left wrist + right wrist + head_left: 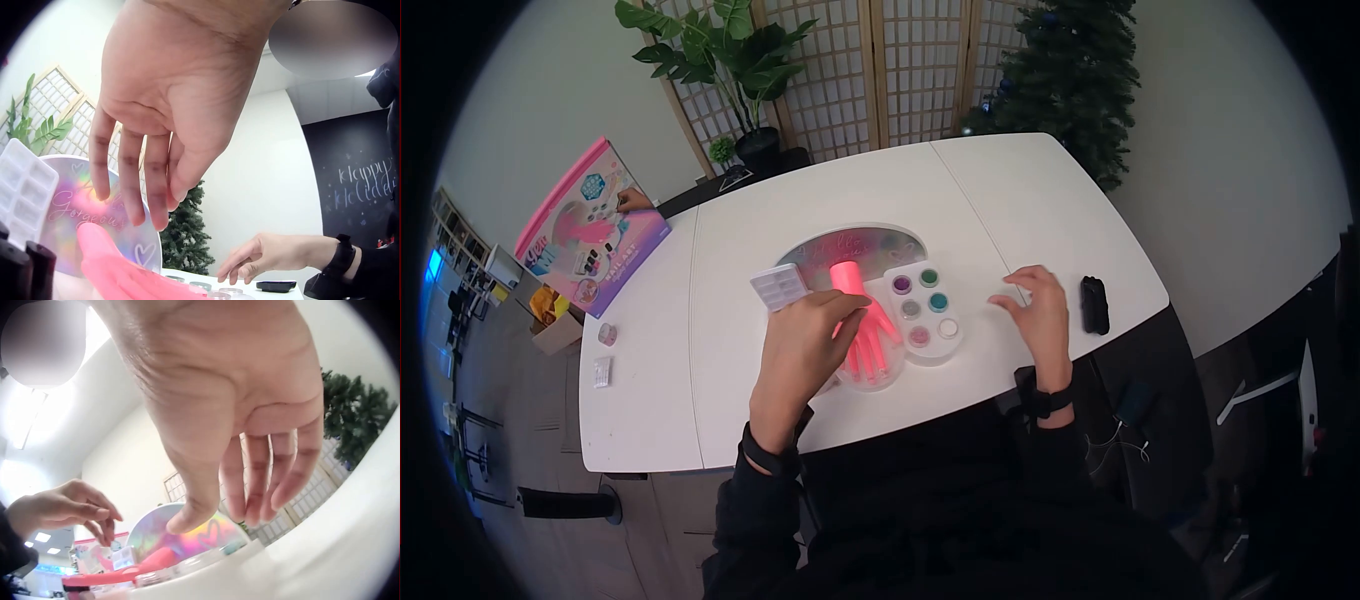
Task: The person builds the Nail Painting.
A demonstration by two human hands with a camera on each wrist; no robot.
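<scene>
My left hand [805, 340] hovers over the left side of a pink model hand [845, 274], its fingers hanging loosely downward with nothing between them. In the left wrist view the same hand [169, 106] shows thumb and fingertips above the pink fingers. My right hand [1042, 312] is raised to the right of a white holder [945, 352] with several pots of coloured glitter, such as a green one [929, 277]. Its thumb and fingers are spread apart and hold nothing. Behind the model hand stands a shiny iridescent panel [900, 240]. A white tray with square wells [776, 284] leans at its left.
A pink and purple toy box [625, 255] stands at the table's left edge. Near it lie a small round jar [607, 334] and a small white packet [603, 372]. A black case [1094, 305] lies at the right. Black bottle caps [42, 265] show close to the left wrist.
</scene>
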